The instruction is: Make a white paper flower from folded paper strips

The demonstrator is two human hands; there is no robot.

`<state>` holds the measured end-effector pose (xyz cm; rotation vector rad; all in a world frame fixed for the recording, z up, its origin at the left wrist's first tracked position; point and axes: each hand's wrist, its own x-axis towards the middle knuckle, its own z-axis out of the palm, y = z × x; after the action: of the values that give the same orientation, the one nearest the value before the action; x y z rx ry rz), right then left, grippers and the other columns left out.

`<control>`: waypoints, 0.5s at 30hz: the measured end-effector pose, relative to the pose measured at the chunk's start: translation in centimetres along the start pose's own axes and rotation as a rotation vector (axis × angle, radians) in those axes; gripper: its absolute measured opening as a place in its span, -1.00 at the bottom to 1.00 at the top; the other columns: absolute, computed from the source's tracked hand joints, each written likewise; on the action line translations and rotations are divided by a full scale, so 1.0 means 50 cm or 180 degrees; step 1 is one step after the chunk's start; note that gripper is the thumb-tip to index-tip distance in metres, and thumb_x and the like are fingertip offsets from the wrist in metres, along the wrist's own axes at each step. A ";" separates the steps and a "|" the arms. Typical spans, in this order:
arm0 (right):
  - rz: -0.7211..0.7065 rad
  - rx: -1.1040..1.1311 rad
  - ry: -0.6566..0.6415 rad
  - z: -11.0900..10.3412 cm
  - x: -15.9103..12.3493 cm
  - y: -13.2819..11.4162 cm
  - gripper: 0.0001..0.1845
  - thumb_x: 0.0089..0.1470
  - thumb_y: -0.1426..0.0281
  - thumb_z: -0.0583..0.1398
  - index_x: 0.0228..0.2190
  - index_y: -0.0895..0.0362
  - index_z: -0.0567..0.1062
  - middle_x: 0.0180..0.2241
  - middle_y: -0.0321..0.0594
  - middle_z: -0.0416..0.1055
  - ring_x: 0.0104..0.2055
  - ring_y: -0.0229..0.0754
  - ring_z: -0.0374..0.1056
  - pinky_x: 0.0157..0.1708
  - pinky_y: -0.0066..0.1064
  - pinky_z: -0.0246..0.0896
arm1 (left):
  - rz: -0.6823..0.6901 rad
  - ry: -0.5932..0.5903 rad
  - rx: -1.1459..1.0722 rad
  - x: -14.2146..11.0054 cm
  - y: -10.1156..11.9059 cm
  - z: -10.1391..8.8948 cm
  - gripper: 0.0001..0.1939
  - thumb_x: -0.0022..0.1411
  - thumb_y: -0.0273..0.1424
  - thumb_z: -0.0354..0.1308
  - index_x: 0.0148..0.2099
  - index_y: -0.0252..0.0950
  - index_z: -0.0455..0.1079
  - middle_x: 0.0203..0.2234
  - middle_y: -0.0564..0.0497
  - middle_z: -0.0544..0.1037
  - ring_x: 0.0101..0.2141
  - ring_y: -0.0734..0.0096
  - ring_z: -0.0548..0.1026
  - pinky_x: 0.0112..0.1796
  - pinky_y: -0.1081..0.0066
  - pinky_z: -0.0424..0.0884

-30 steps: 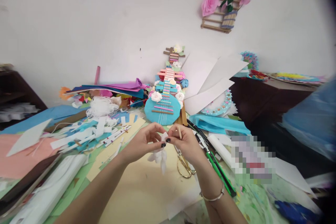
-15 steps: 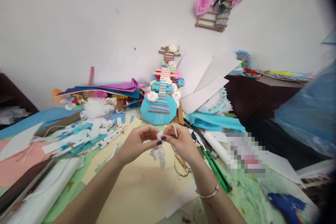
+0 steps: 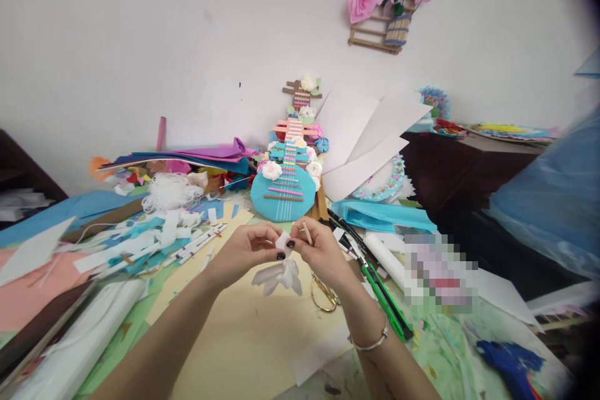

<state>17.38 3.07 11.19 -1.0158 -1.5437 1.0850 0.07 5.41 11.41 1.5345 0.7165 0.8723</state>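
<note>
While both hands meet over the yellow sheet (image 3: 234,350) in the head view, a small white paper (image 3: 282,240) sits between their fingertips, with white petals (image 3: 287,276) hanging just below. The left hand (image 3: 248,256) pinches the paper between thumb and forefinger; the right hand (image 3: 321,253) pinches its other edge the same way, with a thin stick (image 3: 307,233) lodged among its fingers. Whether paper and petals are one piece, I cannot tell.

The paper looks very light, soft and easily creased, more likely to tear than slip (the petals, thinner still by the look of them, would probably crush). The gathered top seems the best hold, leaving the petal edges free.

Counted: one stick, one pair of scissors (image 3: 323,297) beside the right hand, one green cutter (image 3: 387,303), one blue glue gun (image 3: 510,362), one string heap (image 3: 171,192) and one bracelet (image 3: 372,345). At least four petals show, overlapping. Beyond the hands stand at least three lutes (image 3: 284,197), the blue one foremost.
</note>
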 end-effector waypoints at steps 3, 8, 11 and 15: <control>0.0015 0.0289 -0.0158 0.001 0.001 0.001 -0.86 -0.08 0.38 0.21 -0.43 0.16 0.36 -0.53 -0.32 0.34 -0.50 -0.33 0.23 -0.50 -0.53 0.08 | -0.0037 0.0066 -0.0056 -0.001 0.002 0.003 -0.82 -0.01 -0.38 0.25 -0.45 -0.40 0.36 -0.38 -0.02 0.43 -0.42 0.49 0.41 -0.40 0.50 0.35; -0.0032 0.0105 0.0071 0.001 0.003 0.009 -0.82 -0.08 0.32 0.23 -0.45 0.18 0.39 -0.50 -0.25 0.40 -0.46 -0.28 0.30 -0.47 -0.49 0.14 | -0.0268 0.0118 -0.0087 -0.004 0.009 0.010 -0.79 0.00 -0.35 0.24 -0.39 -0.39 0.34 -0.49 -0.01 0.47 -0.49 0.48 0.43 -0.47 0.51 0.34; -0.0123 -0.0130 0.0104 0.001 0.002 0.011 -0.83 -0.03 0.31 0.20 -0.42 0.18 0.40 -0.48 -0.25 0.41 -0.45 -0.28 0.30 -0.47 -0.50 0.15 | -0.0226 0.0254 -0.0016 -0.004 0.013 0.012 -0.79 -0.03 -0.36 0.26 -0.39 -0.39 0.35 -0.52 0.01 0.48 -0.50 0.47 0.45 -0.45 0.49 0.37; -0.0372 -0.0525 -0.0112 -0.006 -0.005 -0.010 -0.76 0.05 0.26 0.13 -0.31 0.17 0.45 -0.40 -0.22 0.44 -0.38 -0.26 0.32 -0.43 -0.50 0.15 | -0.0187 0.0307 -0.0036 -0.004 0.014 0.010 -0.79 -0.02 -0.36 0.26 -0.38 -0.37 0.35 -0.57 0.03 0.47 -0.54 0.48 0.44 -0.51 0.52 0.34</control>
<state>17.64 2.76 11.67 -1.0073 -1.7213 0.9108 0.37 4.85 12.04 1.4618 0.8210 0.9094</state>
